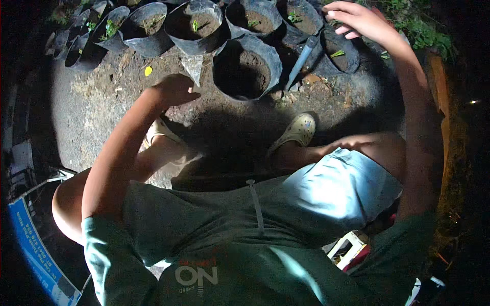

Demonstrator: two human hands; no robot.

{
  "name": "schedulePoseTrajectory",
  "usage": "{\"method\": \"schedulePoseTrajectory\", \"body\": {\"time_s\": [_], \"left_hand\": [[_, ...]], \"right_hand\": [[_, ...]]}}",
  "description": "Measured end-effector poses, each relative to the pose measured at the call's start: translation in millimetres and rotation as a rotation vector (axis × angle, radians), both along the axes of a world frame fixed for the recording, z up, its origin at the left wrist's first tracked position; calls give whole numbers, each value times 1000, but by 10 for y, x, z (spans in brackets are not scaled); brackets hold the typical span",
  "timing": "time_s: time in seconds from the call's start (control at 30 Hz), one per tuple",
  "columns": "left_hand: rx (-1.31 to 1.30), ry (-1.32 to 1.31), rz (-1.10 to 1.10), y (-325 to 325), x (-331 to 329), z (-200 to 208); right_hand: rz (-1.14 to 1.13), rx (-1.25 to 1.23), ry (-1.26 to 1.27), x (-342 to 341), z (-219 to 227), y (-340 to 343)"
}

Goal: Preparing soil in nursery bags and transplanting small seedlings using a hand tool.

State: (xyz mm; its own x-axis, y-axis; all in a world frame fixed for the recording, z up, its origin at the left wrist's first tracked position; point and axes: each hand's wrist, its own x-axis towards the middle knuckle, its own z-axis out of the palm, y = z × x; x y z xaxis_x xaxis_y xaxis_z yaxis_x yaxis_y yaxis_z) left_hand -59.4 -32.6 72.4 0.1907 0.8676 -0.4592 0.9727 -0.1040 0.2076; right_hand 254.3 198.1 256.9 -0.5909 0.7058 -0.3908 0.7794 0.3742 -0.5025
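Note:
My left hand (176, 91) hangs over the bare ground, left of the nearest black grow bag (247, 69), which holds dark soil. Shadow covers its bent fingers, so whether anything is in them does not show. Just beyond it a pale pointed piece (193, 67) lies below another soil-filled grow bag (194, 28) with a small green sprout. Fingers stretched out, my right hand (360, 20) is above the far right bags, holding nothing that I can see. Below it is a tilted bag (339, 53) with a light green shoot. Beside that bag a blue-grey tool handle (302, 62) leans upright.
More black bags with seedlings (145, 28) stand in a row along the far side. Leafy plants (431, 30) grow at the far right. A yellow leaf (148, 71) lies on the ground. My feet wear pale clogs (301, 130). A blue sign (38, 250) is at the lower left.

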Motion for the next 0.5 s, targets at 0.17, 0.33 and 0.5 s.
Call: {"method": "schedulePoseTrajectory", "body": {"time_s": [0.17, 0.33, 0.5], "left_hand": [[19, 106, -148, 263, -206, 625], [172, 197, -257, 353, -467, 1192], [80, 78, -219, 697, -429, 1311]], "right_hand": [[2, 121, 58, 207, -398, 216], [232, 194, -123, 445, -582, 640], [324, 219, -16, 874, -769, 1210]]}}
